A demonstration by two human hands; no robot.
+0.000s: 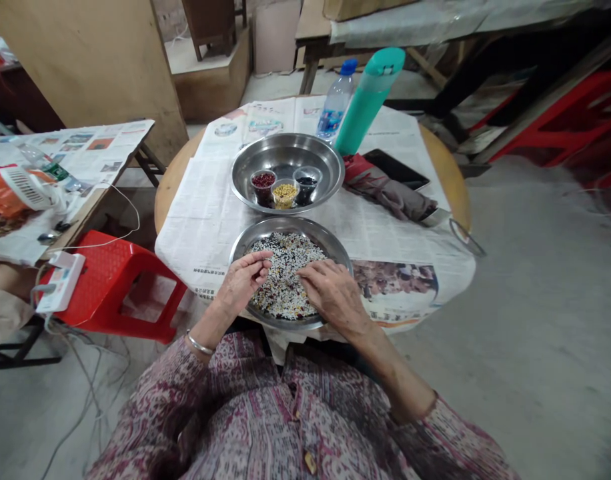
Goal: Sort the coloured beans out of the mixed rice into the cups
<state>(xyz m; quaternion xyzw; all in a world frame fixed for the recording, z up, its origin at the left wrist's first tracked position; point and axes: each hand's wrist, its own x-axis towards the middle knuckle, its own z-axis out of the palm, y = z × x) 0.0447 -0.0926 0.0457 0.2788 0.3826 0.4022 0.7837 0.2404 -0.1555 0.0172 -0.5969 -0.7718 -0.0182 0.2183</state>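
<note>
In front of me a shallow steel basin (341,252) holds a spread of mixed grains and beans (285,277), mostly white with black, red and yellow among them. My left hand (241,281) is over its left side, thumb and fingertips pinched together. Over the right side, my right hand (331,292) has its fingers closed and bent down to the grains. Anything between either hand's fingertips is too small to make out. Just behind stands a second steel basin (285,148) with clear cups of red beans (263,180), yellow beans (285,191) and black beans (306,181).
Newspaper (195,213) covers the round table. Beyond the basins stand a water bottle (336,100) and a green bottle (368,100). A folded umbrella (385,188) and a dark phone-like object (398,168) lie right. A red stool (105,287) carries a power strip (61,283) at left.
</note>
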